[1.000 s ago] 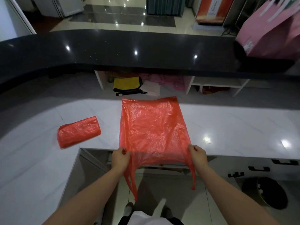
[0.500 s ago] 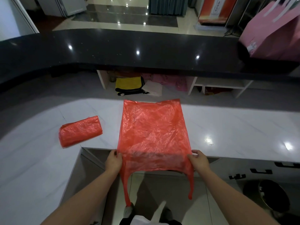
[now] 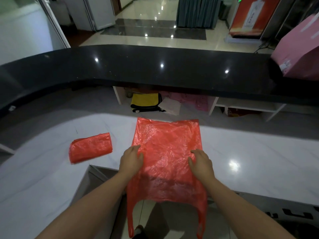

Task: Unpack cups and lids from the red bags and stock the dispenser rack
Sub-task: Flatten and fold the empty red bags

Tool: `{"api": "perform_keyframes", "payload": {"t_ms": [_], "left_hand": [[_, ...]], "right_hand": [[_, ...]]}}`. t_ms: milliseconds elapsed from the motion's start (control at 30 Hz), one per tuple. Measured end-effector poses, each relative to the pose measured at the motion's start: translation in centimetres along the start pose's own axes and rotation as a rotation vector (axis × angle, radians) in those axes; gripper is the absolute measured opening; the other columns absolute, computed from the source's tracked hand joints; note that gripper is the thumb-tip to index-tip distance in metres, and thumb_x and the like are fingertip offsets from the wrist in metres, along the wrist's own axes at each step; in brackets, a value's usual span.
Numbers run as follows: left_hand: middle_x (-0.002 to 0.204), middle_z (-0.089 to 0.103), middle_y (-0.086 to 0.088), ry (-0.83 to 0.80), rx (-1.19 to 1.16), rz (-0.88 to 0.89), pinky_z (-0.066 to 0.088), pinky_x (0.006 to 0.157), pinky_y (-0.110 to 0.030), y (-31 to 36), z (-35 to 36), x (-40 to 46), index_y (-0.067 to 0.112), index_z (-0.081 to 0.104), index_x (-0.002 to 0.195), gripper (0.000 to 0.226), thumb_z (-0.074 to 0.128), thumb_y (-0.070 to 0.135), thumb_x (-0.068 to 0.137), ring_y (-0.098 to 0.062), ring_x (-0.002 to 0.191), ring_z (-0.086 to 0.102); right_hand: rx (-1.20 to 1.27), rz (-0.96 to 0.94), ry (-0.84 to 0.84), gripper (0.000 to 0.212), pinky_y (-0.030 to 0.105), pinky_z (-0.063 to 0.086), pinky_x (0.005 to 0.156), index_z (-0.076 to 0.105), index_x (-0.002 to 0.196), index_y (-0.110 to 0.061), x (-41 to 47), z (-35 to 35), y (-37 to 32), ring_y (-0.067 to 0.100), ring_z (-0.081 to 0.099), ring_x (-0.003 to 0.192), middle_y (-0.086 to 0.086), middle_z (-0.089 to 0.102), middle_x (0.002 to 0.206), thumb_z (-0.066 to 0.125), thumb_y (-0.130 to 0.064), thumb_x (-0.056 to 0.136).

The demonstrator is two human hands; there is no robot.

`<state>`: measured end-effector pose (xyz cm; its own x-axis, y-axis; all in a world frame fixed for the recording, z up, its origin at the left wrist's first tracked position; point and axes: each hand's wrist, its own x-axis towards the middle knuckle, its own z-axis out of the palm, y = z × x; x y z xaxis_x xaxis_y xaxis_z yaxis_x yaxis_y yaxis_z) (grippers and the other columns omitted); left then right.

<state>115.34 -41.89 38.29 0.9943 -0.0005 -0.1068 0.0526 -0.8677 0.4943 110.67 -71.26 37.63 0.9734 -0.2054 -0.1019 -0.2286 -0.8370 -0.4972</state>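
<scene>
An empty red plastic bag (image 3: 165, 144) lies flat on the white marble counter (image 3: 250, 152), its two handles hanging over the front edge. My left hand (image 3: 132, 157) rests flat on the bag's left edge. My right hand (image 3: 201, 161) presses flat on its right side. A second red bag (image 3: 90, 147), folded into a small packet, lies on the counter to the left. No cups, lids or dispenser rack are in view.
A raised black countertop (image 3: 155, 69) curves across the back. Under it are white shelves with a yellow and black bag (image 3: 145, 101) and pink items. A pink box (image 3: 300, 49) sits at the far right. Drawer handles (image 3: 293, 216) show below right.
Both hands let go of the bag's near corners and moved forward onto it, now lying flat on its sides. The bag lies further spread on the counter.
</scene>
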Motion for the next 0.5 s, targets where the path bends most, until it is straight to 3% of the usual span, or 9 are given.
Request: {"api": "perform_keyframes", "payload": {"t_ms": [167,367,500], "left_hand": [[0.15,0.049,-0.01,-0.004,0.165,0.193,0.037,0.114,-0.046,2.6,0.9,5.1,0.016,0.047,0.148,0.05,0.048,0.028,0.1,-0.029,0.138,0.044],[0.163,0.029,-0.007,-0.102,0.217,0.245,0.017,0.122,-0.053,4.6,3.4,14.1,0.024,0.033,0.155,0.055,0.039,0.038,0.103,-0.028,0.152,0.02],[0.167,0.016,-0.007,-0.186,0.25,0.24,0.009,0.123,-0.055,3.9,5.5,17.4,0.032,0.027,0.157,0.055,0.034,0.045,0.104,-0.031,0.154,0.01]], "right_hand": [[-0.028,-0.11,-0.049,0.047,0.043,0.028,0.12,0.051,0.145,-0.016,5.1,0.9,-3.4,0.028,0.03,0.149,0.011,0.035,0.16,0.055,-0.031,0.1],[-0.077,-0.115,-0.044,0.053,0.044,0.024,0.122,0.043,0.15,-0.016,12.8,2.8,-7.9,0.028,0.021,0.153,0.012,0.026,0.164,0.052,-0.033,0.101],[-0.146,-0.095,-0.131,0.057,0.044,0.016,0.125,0.034,0.155,-0.017,16.9,5.2,-9.4,0.025,0.007,0.156,0.009,0.012,0.168,0.045,-0.037,0.103]]}}
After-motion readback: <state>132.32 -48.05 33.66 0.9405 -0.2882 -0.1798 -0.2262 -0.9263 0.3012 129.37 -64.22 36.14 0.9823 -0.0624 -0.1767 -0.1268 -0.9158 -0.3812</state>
